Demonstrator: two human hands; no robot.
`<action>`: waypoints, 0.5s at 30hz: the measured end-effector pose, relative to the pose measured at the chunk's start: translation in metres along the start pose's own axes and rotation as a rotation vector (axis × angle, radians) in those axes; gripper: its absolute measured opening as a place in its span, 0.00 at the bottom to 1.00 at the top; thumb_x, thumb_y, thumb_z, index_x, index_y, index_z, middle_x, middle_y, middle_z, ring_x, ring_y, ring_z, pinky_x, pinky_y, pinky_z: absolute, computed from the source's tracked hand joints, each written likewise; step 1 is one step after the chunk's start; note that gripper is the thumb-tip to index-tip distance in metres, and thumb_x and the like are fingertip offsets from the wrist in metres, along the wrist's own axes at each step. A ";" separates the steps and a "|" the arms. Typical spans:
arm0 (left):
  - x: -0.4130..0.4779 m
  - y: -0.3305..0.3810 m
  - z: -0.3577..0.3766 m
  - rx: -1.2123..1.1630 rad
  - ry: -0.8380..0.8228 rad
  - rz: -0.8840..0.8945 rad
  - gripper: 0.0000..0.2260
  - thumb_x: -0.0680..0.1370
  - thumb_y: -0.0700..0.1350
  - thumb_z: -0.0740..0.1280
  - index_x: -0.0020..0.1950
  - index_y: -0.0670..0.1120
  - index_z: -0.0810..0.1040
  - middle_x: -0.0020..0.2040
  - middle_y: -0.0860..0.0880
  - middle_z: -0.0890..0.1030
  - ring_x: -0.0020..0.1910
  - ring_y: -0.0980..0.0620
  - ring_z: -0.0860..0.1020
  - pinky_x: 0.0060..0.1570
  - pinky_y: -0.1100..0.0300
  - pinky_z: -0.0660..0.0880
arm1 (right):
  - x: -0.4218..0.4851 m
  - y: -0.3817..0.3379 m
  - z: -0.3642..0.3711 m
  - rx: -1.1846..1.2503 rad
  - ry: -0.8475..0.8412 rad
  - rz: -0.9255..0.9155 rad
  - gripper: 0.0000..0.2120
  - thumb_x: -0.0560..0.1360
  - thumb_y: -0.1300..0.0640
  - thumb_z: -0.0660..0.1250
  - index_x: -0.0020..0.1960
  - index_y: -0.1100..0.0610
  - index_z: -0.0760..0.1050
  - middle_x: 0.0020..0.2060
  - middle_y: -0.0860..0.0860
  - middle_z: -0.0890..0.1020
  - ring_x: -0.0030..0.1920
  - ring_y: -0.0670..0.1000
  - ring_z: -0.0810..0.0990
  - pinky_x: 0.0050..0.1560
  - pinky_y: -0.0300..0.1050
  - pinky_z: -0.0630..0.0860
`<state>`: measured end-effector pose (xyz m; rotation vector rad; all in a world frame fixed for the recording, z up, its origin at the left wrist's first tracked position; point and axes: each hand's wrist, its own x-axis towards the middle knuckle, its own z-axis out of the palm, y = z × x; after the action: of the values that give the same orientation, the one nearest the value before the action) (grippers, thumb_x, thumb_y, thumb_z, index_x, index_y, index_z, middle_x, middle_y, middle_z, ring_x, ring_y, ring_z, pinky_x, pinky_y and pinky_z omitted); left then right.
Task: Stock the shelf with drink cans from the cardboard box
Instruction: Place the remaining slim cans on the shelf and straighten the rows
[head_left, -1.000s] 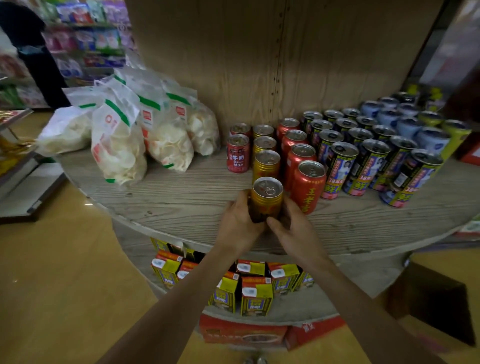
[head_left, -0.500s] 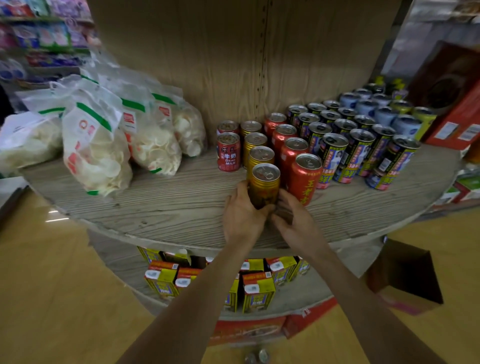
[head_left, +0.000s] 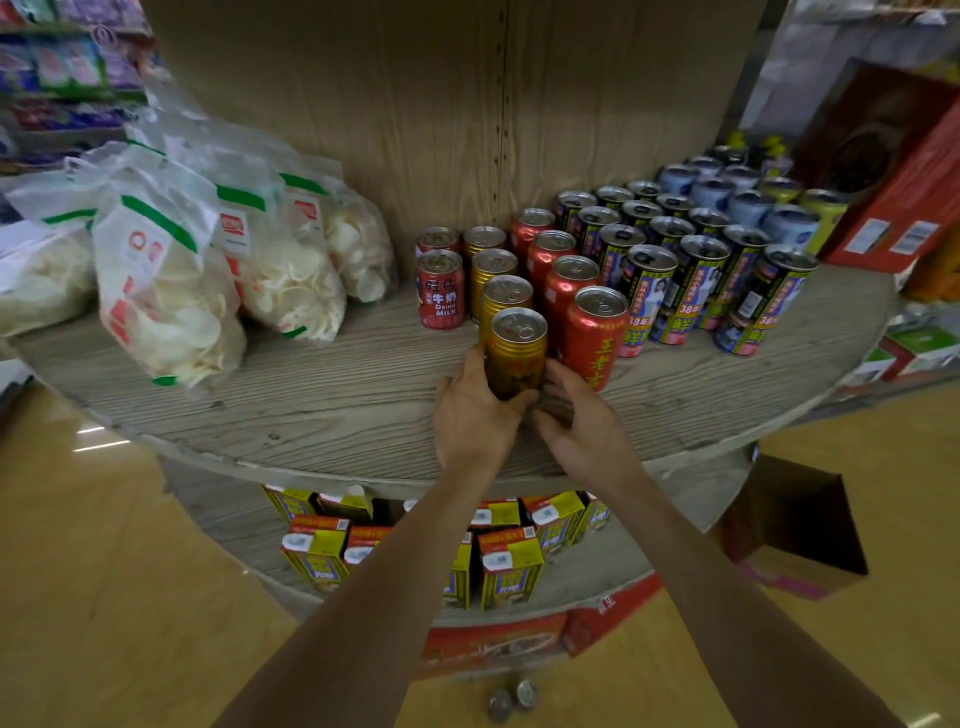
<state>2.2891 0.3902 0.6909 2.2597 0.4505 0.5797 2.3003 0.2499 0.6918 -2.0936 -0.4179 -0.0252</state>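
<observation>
Our left hand (head_left: 475, 415) is wrapped round the lower half of a gold can (head_left: 517, 345), thumb on its left side and fingers curled behind its base. Our right hand (head_left: 579, 428) sits just beside the can's lower right with the fingers curled in and the thumb up near the can's wall; we cannot tell whether it grasps the can or only brushes it. The can is upright at the front of a row of 4 gold cans on the round wooden shelf (head_left: 322, 410), but its base is hidden by our fingers, so we cannot tell if it rests on the board. Just right of it stands a row of 4 red cans (head_left: 595, 338), and left of the row are 2 short red milk cans (head_left: 440, 291). Bags of white crackers (head_left: 166, 306) lie at the shelf's left. Yellow cartons (head_left: 509, 569) fill the tier below. The cardboard box (head_left: 795, 535) stands open on the floor at the right, well apart from our hands.
</observation>
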 end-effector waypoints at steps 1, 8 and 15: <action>0.000 0.000 0.000 0.009 -0.004 -0.003 0.33 0.69 0.60 0.77 0.70 0.55 0.70 0.58 0.50 0.83 0.58 0.45 0.75 0.54 0.50 0.75 | -0.001 0.000 -0.002 -0.005 0.001 -0.010 0.31 0.72 0.49 0.66 0.75 0.45 0.66 0.65 0.47 0.79 0.66 0.45 0.78 0.68 0.54 0.75; -0.004 0.003 -0.004 0.014 -0.054 -0.004 0.37 0.70 0.60 0.76 0.75 0.56 0.66 0.61 0.50 0.81 0.61 0.44 0.75 0.57 0.49 0.75 | -0.004 -0.003 -0.008 -0.077 -0.019 -0.080 0.25 0.76 0.56 0.64 0.73 0.51 0.69 0.62 0.45 0.79 0.62 0.44 0.78 0.65 0.50 0.76; -0.037 0.021 -0.027 -0.037 -0.115 0.014 0.38 0.73 0.47 0.74 0.80 0.54 0.59 0.67 0.42 0.73 0.66 0.40 0.73 0.63 0.44 0.74 | -0.024 0.005 -0.026 -0.252 -0.110 -0.209 0.27 0.78 0.57 0.67 0.76 0.56 0.66 0.69 0.55 0.75 0.68 0.55 0.73 0.68 0.49 0.72</action>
<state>2.2462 0.3746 0.7130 2.2491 0.3634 0.4584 2.2828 0.2196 0.6973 -2.2966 -0.7318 -0.0901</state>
